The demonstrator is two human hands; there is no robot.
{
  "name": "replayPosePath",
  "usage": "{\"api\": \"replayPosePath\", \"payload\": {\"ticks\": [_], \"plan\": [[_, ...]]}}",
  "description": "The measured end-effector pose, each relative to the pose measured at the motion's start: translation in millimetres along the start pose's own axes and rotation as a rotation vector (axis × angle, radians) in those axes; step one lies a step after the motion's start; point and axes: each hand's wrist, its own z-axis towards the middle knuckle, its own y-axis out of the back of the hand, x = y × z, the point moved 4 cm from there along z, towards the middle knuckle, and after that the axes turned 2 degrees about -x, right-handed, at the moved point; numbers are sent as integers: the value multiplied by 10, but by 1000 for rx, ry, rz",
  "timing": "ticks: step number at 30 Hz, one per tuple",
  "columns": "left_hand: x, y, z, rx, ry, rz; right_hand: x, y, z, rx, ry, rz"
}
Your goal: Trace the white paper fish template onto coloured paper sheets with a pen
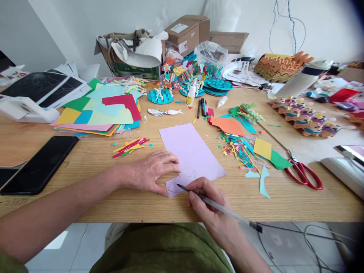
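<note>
A sheet of lilac paper (190,148) lies at a slant on the table, its near corner close to the front edge. On that near end is a thin drawn outline, fish-like, with a pointed fin. My left hand (150,170) rests at the sheet's left edge, thumb and fingers spread apart around the corner. In my right hand (212,201) is a ballpoint pen (224,210) with a clear barrel, gripped near its dark tip. The tip is over the outline; whether it touches the paper I cannot tell.
Paper strips (131,147) lie left of the sheet, coloured scraps (239,151) and red-handled scissors (304,174) right. A phone (40,165) lies far left. Behind stand a glue bottle (191,94), markers (203,107), stacked coloured paper (99,102) and cardboard boxes (184,34).
</note>
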Motion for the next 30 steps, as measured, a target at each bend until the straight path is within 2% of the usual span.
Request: {"api": "replayPosePath", "payload": {"ticks": [7, 15, 30], "plan": [[1, -73, -10, -65, -32, 28, 20, -84, 10, -27, 130, -154], [-4, -79, -1, -72, -52, 49, 37, -107, 20, -44, 206, -233], [-13, -77, -3, -73, -54, 66, 19, -141, 25, -35, 211, -244]]}}
